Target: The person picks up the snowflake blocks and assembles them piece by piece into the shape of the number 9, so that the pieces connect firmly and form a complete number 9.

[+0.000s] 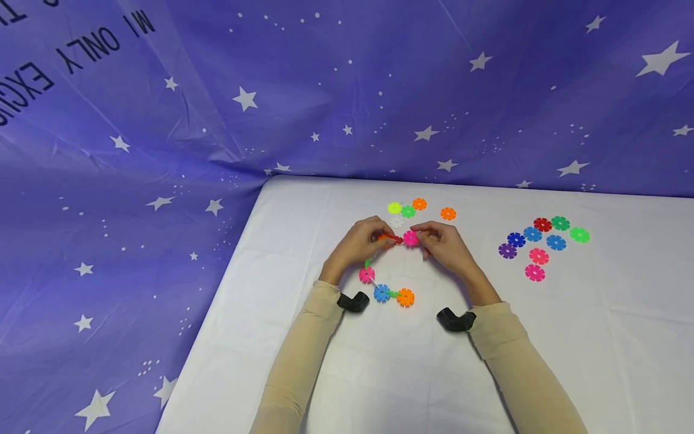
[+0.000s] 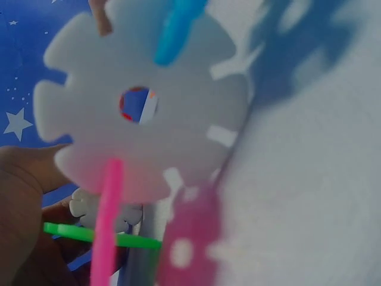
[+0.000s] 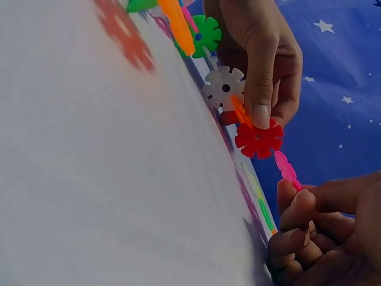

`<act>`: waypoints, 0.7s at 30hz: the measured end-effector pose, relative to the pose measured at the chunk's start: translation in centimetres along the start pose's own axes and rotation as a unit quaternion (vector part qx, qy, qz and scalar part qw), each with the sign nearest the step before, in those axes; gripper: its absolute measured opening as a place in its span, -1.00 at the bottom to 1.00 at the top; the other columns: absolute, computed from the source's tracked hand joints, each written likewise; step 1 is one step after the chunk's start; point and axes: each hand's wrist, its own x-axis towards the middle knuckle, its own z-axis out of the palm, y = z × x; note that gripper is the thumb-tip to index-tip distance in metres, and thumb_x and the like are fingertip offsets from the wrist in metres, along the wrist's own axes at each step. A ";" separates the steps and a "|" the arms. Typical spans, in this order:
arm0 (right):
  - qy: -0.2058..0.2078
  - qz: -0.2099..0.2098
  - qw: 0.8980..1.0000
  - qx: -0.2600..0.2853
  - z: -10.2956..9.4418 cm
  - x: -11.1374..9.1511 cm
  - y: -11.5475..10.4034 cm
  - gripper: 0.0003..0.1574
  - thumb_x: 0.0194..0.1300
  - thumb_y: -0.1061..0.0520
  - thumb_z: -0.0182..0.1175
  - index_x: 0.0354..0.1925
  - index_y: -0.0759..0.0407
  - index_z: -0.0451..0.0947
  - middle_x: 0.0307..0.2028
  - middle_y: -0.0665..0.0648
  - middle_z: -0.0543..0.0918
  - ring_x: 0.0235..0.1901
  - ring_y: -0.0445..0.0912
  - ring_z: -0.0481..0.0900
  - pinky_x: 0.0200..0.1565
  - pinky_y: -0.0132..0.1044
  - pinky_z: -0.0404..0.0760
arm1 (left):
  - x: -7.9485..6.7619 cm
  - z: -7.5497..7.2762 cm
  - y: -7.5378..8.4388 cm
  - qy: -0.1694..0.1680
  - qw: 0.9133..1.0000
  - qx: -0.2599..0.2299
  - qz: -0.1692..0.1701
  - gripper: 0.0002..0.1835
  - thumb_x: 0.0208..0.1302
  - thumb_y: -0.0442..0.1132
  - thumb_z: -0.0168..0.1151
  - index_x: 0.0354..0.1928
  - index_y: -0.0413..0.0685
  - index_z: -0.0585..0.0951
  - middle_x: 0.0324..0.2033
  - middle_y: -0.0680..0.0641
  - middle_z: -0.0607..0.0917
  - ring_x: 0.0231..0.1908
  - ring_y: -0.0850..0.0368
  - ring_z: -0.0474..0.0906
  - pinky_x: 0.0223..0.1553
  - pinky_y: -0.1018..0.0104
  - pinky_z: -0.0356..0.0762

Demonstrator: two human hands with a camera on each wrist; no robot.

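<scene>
Between the thumb and the fingers of the left hand [image 1: 358,242], a red disc [image 3: 253,147] is pinched. A pink disc [image 1: 409,239] is gripped by the fingertips of the right hand [image 1: 446,247], and its edge is met by the edge of the red disc, in the gap between the two hands; whether the slots are joined cannot be told. On the side of the left fingers, the red disc is followed in a chain by an orange disc [image 3: 240,112], a white disc [image 3: 215,86] and a green disc [image 3: 206,28].

Nearer to the person than the left fingers, the chain is continued by a second pink disc [image 1: 366,275], a blue disc [image 1: 379,296] and another orange disc [image 1: 402,302] on the white table [image 1: 390,380]. Just beyond the fingertips, a yellow disc [image 1: 394,208] and other loose ones are laid. Well apart, to the right of the right fingers, a purple disc [image 1: 504,253] is seen within a scattered group of many colours.
</scene>
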 end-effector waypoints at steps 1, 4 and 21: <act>-0.001 0.002 1.000 0.003 0.0 0.0 0.1 -0.67 0.43 0.18 0.13 0.08 0.30 0.58 -0.43 0.36 0.60 -0.62 -0.05 0.51 -0.34 -0.43 0.44 | 0.0 0.0 0.0 0.000 1.000 0.000 0.000 -0.90 0.30 -0.16 0.31 -0.22 0.01 0.70 -0.29 0.05 0.65 -0.33 0.19 0.45 -0.25 0.39 0.41; -0.005 0.004 1.000 0.008 0.0 0.0 0.0 -0.67 0.43 0.19 0.13 0.08 0.31 0.58 -0.41 0.37 0.60 -0.61 -0.06 0.51 -0.42 -0.43 0.41 | 0.0 0.0 0.0 0.001 1.000 -0.001 -0.001 -0.90 0.31 -0.16 0.30 -0.22 0.01 0.70 -0.28 0.06 0.66 -0.33 0.19 0.45 -0.24 0.39 0.41; -0.019 0.007 1.000 0.008 0.1 0.0 -0.1 -0.69 0.42 0.17 0.16 0.05 0.30 0.59 -0.52 0.34 0.58 -0.61 -0.07 0.47 -0.56 -0.43 0.31 | -0.1 -0.3 0.1 0.006 1.000 0.004 0.003 -0.90 0.30 -0.15 0.31 -0.24 0.02 0.70 -0.27 0.06 0.68 -0.31 0.21 0.49 -0.20 0.38 0.44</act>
